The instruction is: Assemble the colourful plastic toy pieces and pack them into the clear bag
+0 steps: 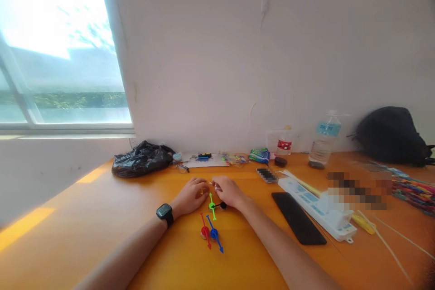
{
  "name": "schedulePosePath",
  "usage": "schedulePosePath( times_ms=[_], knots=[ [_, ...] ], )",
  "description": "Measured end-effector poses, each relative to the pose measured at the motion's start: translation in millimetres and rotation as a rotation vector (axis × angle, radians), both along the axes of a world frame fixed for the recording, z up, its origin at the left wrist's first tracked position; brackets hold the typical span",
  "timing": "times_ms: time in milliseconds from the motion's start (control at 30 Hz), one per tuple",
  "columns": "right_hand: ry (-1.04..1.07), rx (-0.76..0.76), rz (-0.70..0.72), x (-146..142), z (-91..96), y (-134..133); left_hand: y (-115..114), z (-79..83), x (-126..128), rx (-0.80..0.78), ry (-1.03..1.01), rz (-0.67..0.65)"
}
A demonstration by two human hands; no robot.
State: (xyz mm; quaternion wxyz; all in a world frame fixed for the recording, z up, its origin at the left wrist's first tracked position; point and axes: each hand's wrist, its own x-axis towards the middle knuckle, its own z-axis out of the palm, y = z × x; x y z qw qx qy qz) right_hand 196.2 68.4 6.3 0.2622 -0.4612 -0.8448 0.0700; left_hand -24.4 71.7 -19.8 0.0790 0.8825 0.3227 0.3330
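Note:
My left hand (193, 195), a black watch (164, 211) on its wrist, rests on the table with fingers curled round a small yellow piece (202, 191). Facing it, my right hand (228, 190) pinches a tiny whitish part (210, 183), too small to name. Just below the hands lie a green arrow spinner (212, 206) and a black spinner (223, 206), the latter partly beneath my right hand. Closer to me, a red arrow spinner (205, 232) and a blue arrow spinner (214, 234) lie side by side on round bases, arrowheads pointing toward me.
On the orange table (170, 253), a black plastic bag (144, 158) is at back left. A white power strip (316, 210), a black flat slab (299, 218) and a phone (267, 175) lie right. Behind stand a large bottle (322, 142), a small bottle (282, 147) and a black backpack (390, 136).

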Motion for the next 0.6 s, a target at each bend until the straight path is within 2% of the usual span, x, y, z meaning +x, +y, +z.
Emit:
schedulePosePath(
  times_ms=[167,333,400,467,533,600],
  knots=[
    [-0.018,-0.033,0.004,5,0.4,-5,0,0.0,0,0.011,0.045,0.048],
    [0.038,0.011,0.015,4,1.2,-12,-1,-0.1,-1,0.039,0.064,0.077],
    [0.129,0.040,-0.100,7,4.6,-10,1,-2.9,-2,0.058,0.062,0.120],
    [0.199,0.032,-0.330,14,10.2,-8,4,-5.8,-3,0.066,0.052,0.179],
    [0.209,-0.074,-0.513,22,15.9,-7,6,-6.9,-4,0.065,0.036,0.219],
    [0.198,-0.198,-0.533,28,20.1,-11,5,-4.8,-4,0.055,0.024,0.226]
  ],
)
